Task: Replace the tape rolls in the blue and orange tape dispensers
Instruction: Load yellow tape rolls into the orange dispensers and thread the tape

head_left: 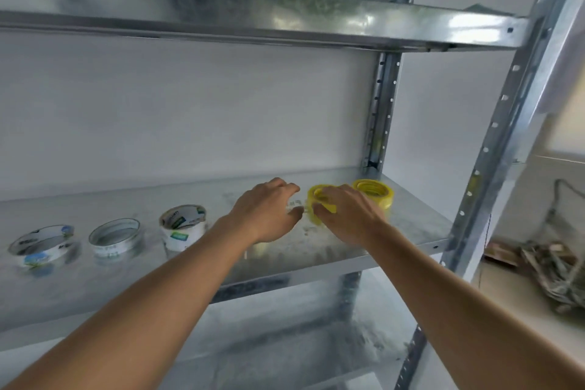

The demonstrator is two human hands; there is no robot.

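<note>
Two yellow tape rolls sit on the metal shelf point(411, 225). My right hand point(348, 215) grips the nearer yellow roll point(318, 199), tilted on its edge, fingers wrapped over its rim. The second yellow roll point(376, 191) lies flat just behind, against my right hand. My left hand point(269, 212) is beside the gripped roll on its left, fingers curled toward it; whether it touches the roll is unclear. No tape dispenser is in view.
Three white-labelled tape rolls stand to the left on the shelf: one point(183, 226), one point(114, 237) and one point(42, 245). Another shelf point(253, 19) hangs overhead. An upright post point(493, 149) borders the right. A tangled bundle point(557, 266) lies right of the rack.
</note>
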